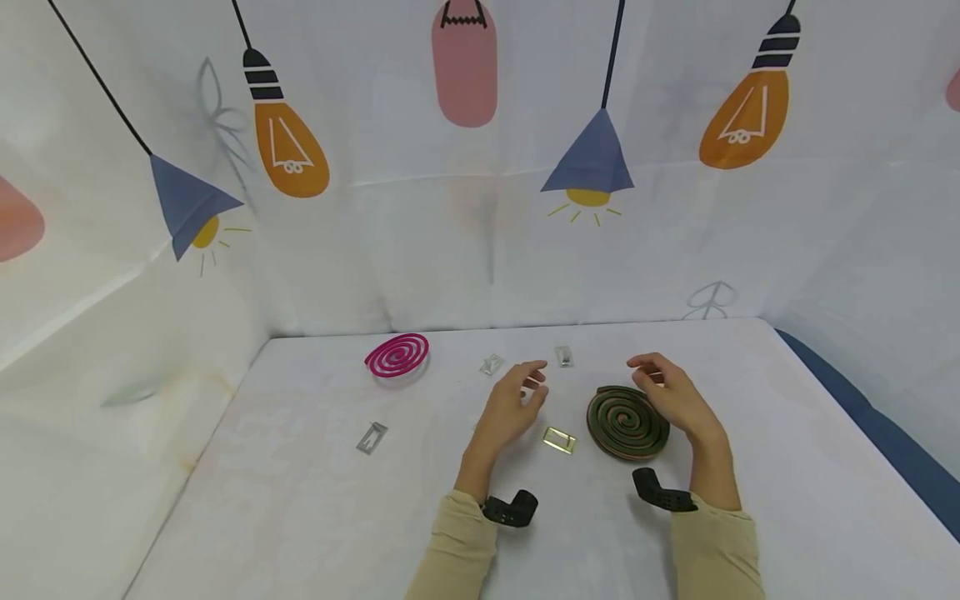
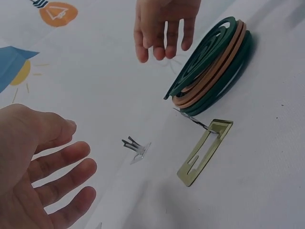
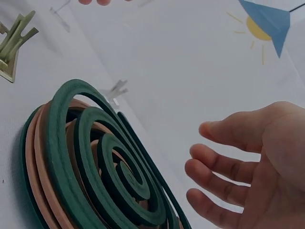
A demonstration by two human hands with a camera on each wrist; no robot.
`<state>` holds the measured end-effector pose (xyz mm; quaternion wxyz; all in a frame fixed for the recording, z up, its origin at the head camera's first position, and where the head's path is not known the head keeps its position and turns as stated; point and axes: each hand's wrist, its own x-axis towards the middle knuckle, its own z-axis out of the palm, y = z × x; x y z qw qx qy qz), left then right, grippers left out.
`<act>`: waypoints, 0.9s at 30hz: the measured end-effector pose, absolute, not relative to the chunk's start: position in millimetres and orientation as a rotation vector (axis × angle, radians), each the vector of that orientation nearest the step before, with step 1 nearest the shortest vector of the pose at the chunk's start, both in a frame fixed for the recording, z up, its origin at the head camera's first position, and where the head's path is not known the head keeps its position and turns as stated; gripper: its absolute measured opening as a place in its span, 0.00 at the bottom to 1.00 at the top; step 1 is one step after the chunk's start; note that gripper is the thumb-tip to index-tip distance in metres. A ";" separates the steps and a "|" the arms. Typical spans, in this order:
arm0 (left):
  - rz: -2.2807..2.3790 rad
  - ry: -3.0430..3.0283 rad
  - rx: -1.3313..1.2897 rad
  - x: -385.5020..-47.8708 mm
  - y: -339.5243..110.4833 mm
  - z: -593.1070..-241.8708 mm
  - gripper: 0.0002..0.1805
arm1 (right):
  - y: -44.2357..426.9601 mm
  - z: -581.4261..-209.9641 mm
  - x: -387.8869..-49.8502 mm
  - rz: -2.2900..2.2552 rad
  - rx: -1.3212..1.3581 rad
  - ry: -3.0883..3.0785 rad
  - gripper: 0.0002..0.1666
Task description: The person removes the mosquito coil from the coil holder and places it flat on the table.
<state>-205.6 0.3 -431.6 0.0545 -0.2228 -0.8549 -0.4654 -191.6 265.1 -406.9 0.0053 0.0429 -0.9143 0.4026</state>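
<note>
A stack of green and brown mosquito coils (image 1: 627, 422) lies on the right part of the table; in the right wrist view the spiral of the top green coil (image 3: 86, 143) shows. My right hand (image 1: 677, 400) hovers at the stack's right edge, fingers loosely bent, holding nothing. Left of the stack, my left hand (image 1: 510, 408) is held over the table with relaxed fingers and an empty grasp. Between the hands lies a gold metal coil stand (image 1: 559, 440), its narrow prong bent up in the left wrist view.
A pink mosquito coil (image 1: 397, 356) lies at the back left. Silver coil stands are spread about: one (image 1: 371, 437) at left, one (image 1: 491, 364) at the back middle, another (image 1: 564, 357) farther right. A white printed curtain (image 1: 450, 250) hangs behind the table (image 1: 300, 500).
</note>
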 end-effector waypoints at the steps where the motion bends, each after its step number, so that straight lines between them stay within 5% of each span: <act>1: -1.419 -2.593 -0.667 -206.2 -0.6 -431.7 0.21 | 264.2 -407.2 -191.9 1.258 0.142 -2.861 0.20; 13: -1.575 -2.487 -0.457 -216.5 -23.9 -433.8 0.19 | 249.5 -405.7 -195.3 1.255 0.224 -2.824 0.19; 27: -1.935 -2.129 0.117 -227.2 -56.6 -443.1 0.14 | 209.5 -402.7 -201.6 1.434 0.432 -2.788 0.20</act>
